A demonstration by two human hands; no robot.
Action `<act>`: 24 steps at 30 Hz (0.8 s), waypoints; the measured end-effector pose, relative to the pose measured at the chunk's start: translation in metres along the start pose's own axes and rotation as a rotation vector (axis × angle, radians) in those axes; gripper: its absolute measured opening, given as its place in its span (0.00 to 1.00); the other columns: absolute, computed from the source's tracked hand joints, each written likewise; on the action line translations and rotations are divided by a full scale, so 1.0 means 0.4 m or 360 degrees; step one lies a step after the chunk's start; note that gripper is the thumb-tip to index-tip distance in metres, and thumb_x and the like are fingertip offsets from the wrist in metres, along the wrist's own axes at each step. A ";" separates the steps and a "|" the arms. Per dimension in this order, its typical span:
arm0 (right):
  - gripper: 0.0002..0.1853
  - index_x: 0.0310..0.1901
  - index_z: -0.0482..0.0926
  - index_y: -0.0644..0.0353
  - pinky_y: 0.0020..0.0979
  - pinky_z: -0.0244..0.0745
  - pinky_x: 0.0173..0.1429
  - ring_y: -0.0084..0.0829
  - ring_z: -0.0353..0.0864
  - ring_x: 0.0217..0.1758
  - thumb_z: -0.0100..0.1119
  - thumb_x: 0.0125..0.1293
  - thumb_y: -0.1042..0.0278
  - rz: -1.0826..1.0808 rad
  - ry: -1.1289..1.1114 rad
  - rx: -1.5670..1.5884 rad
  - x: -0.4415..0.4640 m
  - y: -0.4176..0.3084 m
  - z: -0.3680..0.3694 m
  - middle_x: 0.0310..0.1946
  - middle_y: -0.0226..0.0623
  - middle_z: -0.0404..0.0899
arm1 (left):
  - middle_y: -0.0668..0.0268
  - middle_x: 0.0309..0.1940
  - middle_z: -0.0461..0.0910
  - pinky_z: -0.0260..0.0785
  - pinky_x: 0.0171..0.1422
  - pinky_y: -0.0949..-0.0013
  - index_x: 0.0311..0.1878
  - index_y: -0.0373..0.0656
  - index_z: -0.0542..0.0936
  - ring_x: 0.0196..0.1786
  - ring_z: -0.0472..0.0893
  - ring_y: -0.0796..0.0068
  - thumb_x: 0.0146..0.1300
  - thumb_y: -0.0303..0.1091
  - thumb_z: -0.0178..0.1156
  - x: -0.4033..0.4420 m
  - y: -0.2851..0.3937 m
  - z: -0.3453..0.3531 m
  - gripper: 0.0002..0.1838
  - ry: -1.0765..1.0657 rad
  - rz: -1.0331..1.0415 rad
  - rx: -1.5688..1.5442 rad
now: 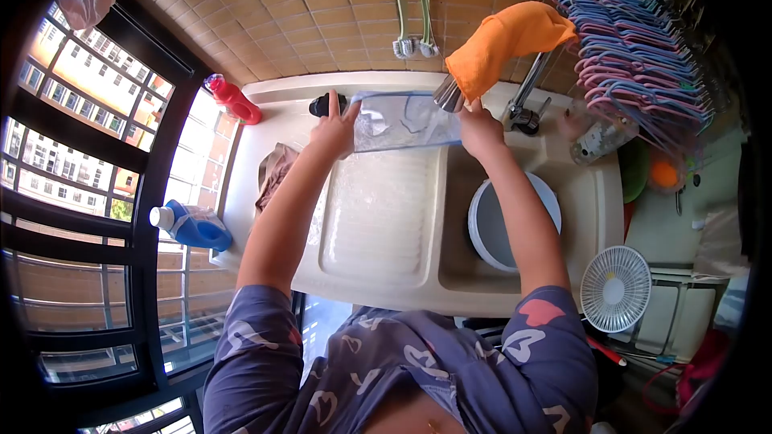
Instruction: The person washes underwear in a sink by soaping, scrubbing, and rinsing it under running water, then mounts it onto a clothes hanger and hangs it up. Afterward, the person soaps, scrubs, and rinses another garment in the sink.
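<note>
A clear rectangular plastic container [408, 122] with bluish edges is held across the back of the pale sink unit, above the ribbed washboard area [378, 217]. My left hand [332, 130] grips its left end, with one finger stretched toward the wall. At the other end, my right hand [481, 130] is closed on the container's right edge, just under the metal tap mouth [449, 94]. An orange cloth [503, 40] covers the tap's neck. Below my right forearm, a round white bucket [503, 229] stands in the basin.
A blue bottle [193, 226] and a red bottle [233, 100] stand at the left. A crumpled brown cloth [276, 173] lies on the ledge, and a black object [328, 104] sits behind. Hangers [631, 56] crowd the right wall above a clear bottle [599, 141].
</note>
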State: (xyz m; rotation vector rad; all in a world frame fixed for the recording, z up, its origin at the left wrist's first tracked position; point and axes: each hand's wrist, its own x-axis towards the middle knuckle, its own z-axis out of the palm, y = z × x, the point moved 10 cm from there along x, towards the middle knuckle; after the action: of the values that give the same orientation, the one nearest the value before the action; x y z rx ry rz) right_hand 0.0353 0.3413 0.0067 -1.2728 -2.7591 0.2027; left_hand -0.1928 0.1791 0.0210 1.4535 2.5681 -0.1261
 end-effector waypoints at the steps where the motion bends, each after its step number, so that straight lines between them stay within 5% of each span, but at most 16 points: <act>1: 0.33 0.70 0.61 0.43 0.48 0.79 0.50 0.49 0.79 0.53 0.51 0.63 0.75 -0.0073 0.0030 -0.0038 -0.028 -0.013 -0.012 0.63 0.44 0.68 | 0.39 0.78 0.36 0.76 0.58 0.52 0.77 0.64 0.57 0.58 0.78 0.42 0.55 0.25 0.59 -0.006 -0.009 0.036 0.45 -0.0015 0.0065 0.0003; 3: 0.31 0.70 0.64 0.44 0.49 0.78 0.52 0.49 0.78 0.56 0.48 0.64 0.76 -0.0153 -0.0055 0.0050 -0.085 -0.026 0.020 0.69 0.46 0.64 | 0.37 0.77 0.33 0.75 0.59 0.49 0.78 0.59 0.55 0.60 0.75 0.37 0.49 0.29 0.68 -0.032 -0.027 0.131 0.51 -0.0045 0.0140 0.0035; 5: 0.26 0.66 0.70 0.47 0.50 0.76 0.55 0.49 0.79 0.57 0.46 0.66 0.74 -0.0335 -0.0012 0.0216 -0.136 -0.054 0.102 0.70 0.46 0.65 | 0.43 0.79 0.30 0.74 0.60 0.48 0.76 0.65 0.60 0.68 0.68 0.38 0.57 0.26 0.58 -0.084 -0.036 0.252 0.43 -0.0106 0.0145 -0.0039; 9: 0.24 0.63 0.72 0.54 0.46 0.75 0.59 0.51 0.78 0.58 0.45 0.66 0.76 -0.0137 -0.0061 0.0414 -0.231 -0.085 0.206 0.68 0.45 0.68 | 0.38 0.78 0.36 0.61 0.72 0.42 0.72 0.61 0.68 0.74 0.57 0.33 0.57 0.31 0.61 -0.150 -0.076 0.490 0.37 0.0094 0.0223 -0.0249; 12: 0.23 0.64 0.71 0.60 0.45 0.75 0.59 0.53 0.76 0.60 0.46 0.67 0.76 0.0128 0.0337 0.0644 -0.173 -0.107 0.287 0.62 0.52 0.73 | 0.41 0.78 0.41 0.49 0.76 0.37 0.74 0.54 0.64 0.77 0.51 0.35 0.56 0.37 0.64 -0.124 -0.001 0.444 0.40 0.0074 0.0223 -0.0236; 14: 0.24 0.65 0.69 0.59 0.52 0.62 0.70 0.56 0.66 0.69 0.51 0.69 0.63 0.0175 0.0459 0.0522 -0.145 -0.198 0.376 0.67 0.55 0.67 | 0.44 0.78 0.43 0.42 0.77 0.35 0.72 0.44 0.65 0.79 0.48 0.39 0.57 0.43 0.63 -0.061 0.023 0.472 0.39 0.0155 0.0090 -0.0359; 17: 0.33 0.71 0.65 0.56 0.61 0.44 0.76 0.55 0.51 0.77 0.56 0.68 0.50 0.0450 0.0290 0.0348 -0.020 -0.242 0.456 0.74 0.53 0.56 | 0.45 0.78 0.49 0.39 0.78 0.34 0.68 0.44 0.71 0.79 0.48 0.42 0.62 0.49 0.51 -0.038 0.071 0.490 0.33 0.0192 0.0010 -0.0227; 19: 0.33 0.66 0.70 0.55 0.60 0.45 0.75 0.51 0.54 0.76 0.61 0.64 0.47 0.0539 0.0598 0.0307 0.106 -0.194 0.487 0.71 0.48 0.63 | 0.49 0.78 0.51 0.39 0.79 0.36 0.70 0.45 0.69 0.80 0.49 0.47 0.64 0.47 0.49 -0.043 0.109 0.489 0.32 0.0238 0.0258 -0.0239; 22: 0.27 0.58 0.76 0.58 0.54 0.58 0.71 0.48 0.67 0.69 0.64 0.63 0.50 0.0580 0.0250 0.0291 0.087 -0.226 0.428 0.62 0.49 0.73 | 0.53 0.78 0.52 0.39 0.79 0.37 0.71 0.46 0.68 0.80 0.50 0.48 0.67 0.46 0.48 -0.004 0.132 0.505 0.31 0.0256 0.0338 -0.0271; 24: 0.19 0.48 0.80 0.59 0.51 0.73 0.59 0.49 0.80 0.55 0.66 0.62 0.55 0.0330 0.0497 0.1392 -0.033 -0.227 0.455 0.50 0.49 0.81 | 0.58 0.79 0.49 0.37 0.80 0.38 0.72 0.48 0.66 0.80 0.48 0.50 0.68 0.46 0.47 0.013 0.148 0.516 0.30 0.0116 0.0390 -0.0205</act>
State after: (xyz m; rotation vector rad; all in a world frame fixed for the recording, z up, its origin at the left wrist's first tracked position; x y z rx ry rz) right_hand -0.0500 0.2583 -0.1587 -1.1696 -1.8867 0.9911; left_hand -0.1200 0.1799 -0.1809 1.7343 2.3770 0.1268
